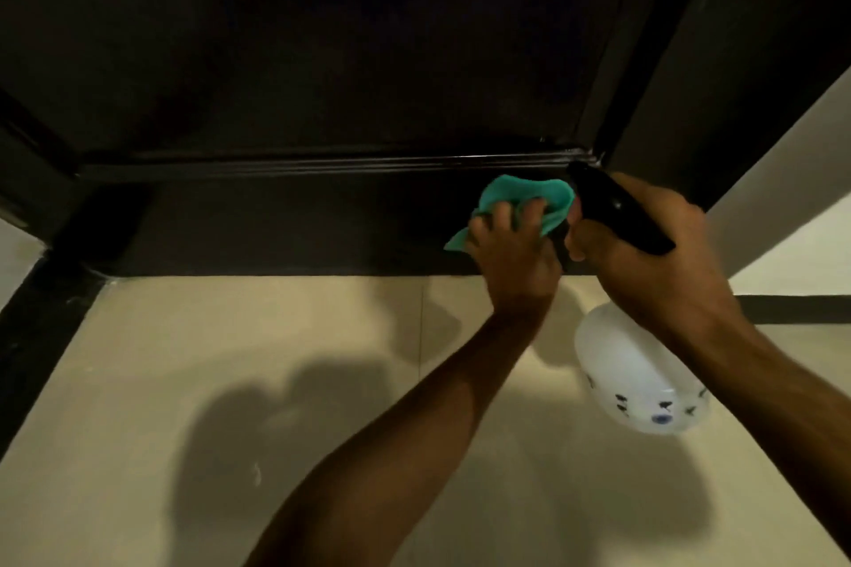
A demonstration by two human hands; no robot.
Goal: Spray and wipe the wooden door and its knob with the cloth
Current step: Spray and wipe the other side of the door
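Note:
The dark wooden door (345,60) fills the upper half of the head view, seen from near its bottom rail. My left hand (511,253) grips a teal cloth (520,198) and presses it against the lower right part of the door, just under a moulded ridge. My right hand (654,262) holds a spray bottle by its black trigger head (621,216), nozzle pointing at the door beside the cloth. The bottle's white translucent body (640,378) hangs below my wrist. The knob is out of sight.
The dark door frame (644,60) runs up on the right, with a pale wall (783,235) beyond it. A dark frame post (37,327) stands at the left. Beige floor tiles (230,359) lie below, with my shadow on them.

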